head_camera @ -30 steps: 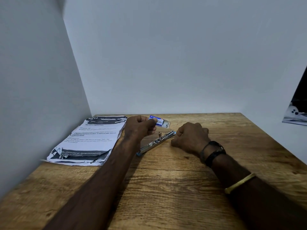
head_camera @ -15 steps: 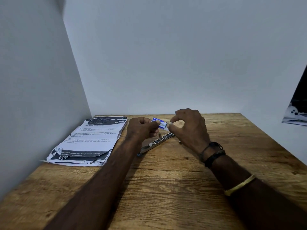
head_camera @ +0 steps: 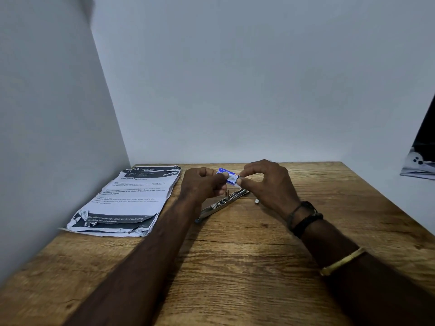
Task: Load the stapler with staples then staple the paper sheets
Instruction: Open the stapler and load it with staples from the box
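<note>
Blue and white, the staple box (head_camera: 227, 175) is pinched at one end by the left hand (head_camera: 202, 185) and at the other by the right hand (head_camera: 270, 182), probably so a strip can be drawn out; its contents are hidden; just beneath, the stapler (head_camera: 222, 204) is laid open on the table (head_camera: 235, 267), ready for loading; the paper sheets (head_camera: 134, 198) are stacked leftward.

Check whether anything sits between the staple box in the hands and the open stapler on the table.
Nothing visible does. The left hand and right hand pinch the staple box above the open stapler. A small metal piece lies on the table right of the stapler, off that path.
</note>
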Demonstrator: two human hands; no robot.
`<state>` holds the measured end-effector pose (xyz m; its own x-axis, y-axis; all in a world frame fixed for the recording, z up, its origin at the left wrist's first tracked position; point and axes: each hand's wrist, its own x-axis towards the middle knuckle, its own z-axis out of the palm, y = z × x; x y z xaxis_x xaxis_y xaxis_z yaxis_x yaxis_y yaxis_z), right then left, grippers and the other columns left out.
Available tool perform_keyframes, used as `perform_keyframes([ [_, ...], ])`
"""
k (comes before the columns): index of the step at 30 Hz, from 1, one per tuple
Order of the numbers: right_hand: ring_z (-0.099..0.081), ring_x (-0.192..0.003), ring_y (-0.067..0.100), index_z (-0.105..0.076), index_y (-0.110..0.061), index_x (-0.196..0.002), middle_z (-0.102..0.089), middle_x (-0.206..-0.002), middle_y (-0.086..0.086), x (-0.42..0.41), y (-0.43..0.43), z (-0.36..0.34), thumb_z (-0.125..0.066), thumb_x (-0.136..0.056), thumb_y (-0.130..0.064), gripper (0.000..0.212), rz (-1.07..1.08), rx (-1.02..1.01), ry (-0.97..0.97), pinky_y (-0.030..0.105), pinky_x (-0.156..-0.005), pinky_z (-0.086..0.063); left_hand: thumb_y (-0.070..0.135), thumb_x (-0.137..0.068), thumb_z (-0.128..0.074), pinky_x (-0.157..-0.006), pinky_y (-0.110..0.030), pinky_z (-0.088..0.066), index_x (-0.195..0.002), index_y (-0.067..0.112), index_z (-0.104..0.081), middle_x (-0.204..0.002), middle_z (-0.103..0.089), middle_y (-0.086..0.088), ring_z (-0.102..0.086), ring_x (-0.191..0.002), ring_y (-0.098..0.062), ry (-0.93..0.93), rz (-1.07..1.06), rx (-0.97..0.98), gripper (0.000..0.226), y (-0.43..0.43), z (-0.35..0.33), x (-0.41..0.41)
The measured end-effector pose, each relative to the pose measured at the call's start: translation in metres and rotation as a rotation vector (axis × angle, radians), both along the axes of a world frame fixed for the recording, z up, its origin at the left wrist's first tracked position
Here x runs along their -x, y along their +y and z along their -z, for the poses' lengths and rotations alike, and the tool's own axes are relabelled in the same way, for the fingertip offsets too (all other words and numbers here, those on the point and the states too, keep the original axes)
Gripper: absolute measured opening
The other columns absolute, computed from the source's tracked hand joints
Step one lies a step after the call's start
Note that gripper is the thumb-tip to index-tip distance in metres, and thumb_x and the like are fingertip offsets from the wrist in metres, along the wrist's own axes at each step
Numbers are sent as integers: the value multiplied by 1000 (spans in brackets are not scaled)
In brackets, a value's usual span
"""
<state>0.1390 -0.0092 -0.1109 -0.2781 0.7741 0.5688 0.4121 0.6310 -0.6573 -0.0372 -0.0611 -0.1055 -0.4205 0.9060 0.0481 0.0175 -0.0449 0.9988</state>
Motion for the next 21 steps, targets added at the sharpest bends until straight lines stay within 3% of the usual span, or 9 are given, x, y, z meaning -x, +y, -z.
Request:
perform_keyframes([
  [3,-64,-101,6,-80,-23,-91,-74,-100,-11,1,3,2,-85,-78,-27,14,-23,57,48,22,-80,-45,8,-83,-81,-62,-28,-62,-90,-5,-69,-71,-72,-17,-69,-56,-17,-30,15,-8,19,0,0,0],
  [9,-75,-88,18,-78,-23,-90,-78,-92,-2,-2,9,4,-86,-77,-21,16,-149,315,213,38,-81,-62,9,-82,-82,-61,-25,-62,-91,-5,-69,-71,-72,-16,-70,-58,-17,-65,34,-14,21,1,-1,0],
  [14,-73,-84,4,-79,-21,-92,-79,-95,-6,-1,14,3,-71,-90,-19,8,-159,407,353,23,-69,-52,8,-82,-82,-59,-25,-62,-99,-9,-67,-73,-71,-18,-68,-57,-18,-92,13,-20,28,0,-2,0],
  [18,-72,-79,13,-77,-16,-96,-77,-101,11,-3,12,1,-66,-87,3,24,-236,533,417,29,-70,-62,8,-82,-82,-56,-23,-61,-99,-6,-67,-74,-71,-18,-68,-57,-17,-108,9,-12,27,0,-3,-1],
  [21,-72,-76,16,-75,-10,-100,-75,-98,17,-3,9,1,-73,-84,7,23,-267,516,428,28,-69,-61,7,-83,-81,-55,-22,-60,-101,-7,-66,-75,-69,-18,-68,-55,-15,-114,21,-18,27,0,-2,-2],
])
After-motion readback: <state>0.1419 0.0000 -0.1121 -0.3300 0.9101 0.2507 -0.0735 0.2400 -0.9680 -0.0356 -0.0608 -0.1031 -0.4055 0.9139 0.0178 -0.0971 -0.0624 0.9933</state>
